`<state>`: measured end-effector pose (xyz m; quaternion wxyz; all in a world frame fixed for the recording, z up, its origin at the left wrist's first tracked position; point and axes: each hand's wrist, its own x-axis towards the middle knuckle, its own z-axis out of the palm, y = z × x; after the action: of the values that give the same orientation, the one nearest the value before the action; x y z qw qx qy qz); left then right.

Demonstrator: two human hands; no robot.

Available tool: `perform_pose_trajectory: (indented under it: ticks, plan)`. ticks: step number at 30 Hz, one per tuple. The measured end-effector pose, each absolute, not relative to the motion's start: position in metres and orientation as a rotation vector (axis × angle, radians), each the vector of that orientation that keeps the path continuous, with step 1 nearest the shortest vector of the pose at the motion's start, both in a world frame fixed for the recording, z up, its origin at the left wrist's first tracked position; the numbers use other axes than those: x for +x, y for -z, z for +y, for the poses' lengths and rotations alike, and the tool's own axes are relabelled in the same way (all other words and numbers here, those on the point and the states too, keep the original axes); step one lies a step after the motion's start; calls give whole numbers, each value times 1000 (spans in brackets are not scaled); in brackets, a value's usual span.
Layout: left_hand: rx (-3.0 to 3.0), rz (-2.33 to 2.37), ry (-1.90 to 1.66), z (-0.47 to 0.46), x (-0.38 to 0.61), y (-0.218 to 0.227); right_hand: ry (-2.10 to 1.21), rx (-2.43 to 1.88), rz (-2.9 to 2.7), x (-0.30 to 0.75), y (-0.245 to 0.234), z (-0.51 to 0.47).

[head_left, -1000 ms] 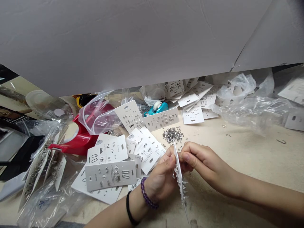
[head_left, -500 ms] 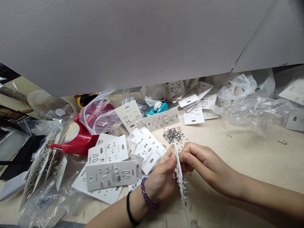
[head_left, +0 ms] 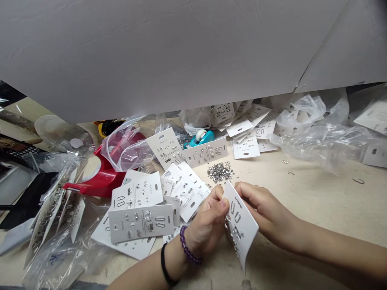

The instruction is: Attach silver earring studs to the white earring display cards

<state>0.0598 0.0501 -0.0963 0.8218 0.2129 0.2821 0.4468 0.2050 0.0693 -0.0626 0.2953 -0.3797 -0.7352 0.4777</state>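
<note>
A white earring card (head_left: 248,230) with silver earrings and two elongated loops stands tilted between my hands, its front partly turned towards me. My left hand (head_left: 207,225), wearing a purple bead bracelet, pinches the card's left edge with the thumb on the front. My right hand (head_left: 269,207) is closed behind the card, with curled fingers near its top edge. The card hides that thumb and fingertips, so whatever they hold cannot be seen. Just beyond the hands lies a pile of small silver earring backs (head_left: 220,171).
More earring cards (head_left: 140,223) overlap on the left, and others (head_left: 246,147) lie at the back. Between them sit a teal tape dispenser (head_left: 199,139) and a red tape dispenser (head_left: 96,183). Clear plastic bags (head_left: 323,141) crowd the right. A large white panel (head_left: 169,56) overhangs the table.
The card has turned from nearly edge-on to show more of its front. My right hand has gone from pinching at the card's back to being partly hidden behind it.
</note>
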Motion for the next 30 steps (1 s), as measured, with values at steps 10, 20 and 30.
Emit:
perform_pose_trajectory:
  ticks: [10, 20, 30]
  plan:
    - [447, 436, -983, 51, 63, 100, -1570, -933, -1746, 207, 54, 73]
    - [385, 501, -992, 52, 63, 94, -944, -857, -2033, 209, 60, 71]
    - [370, 539, -982, 51, 62, 90, -727, -796, -2070, 207, 66, 71]
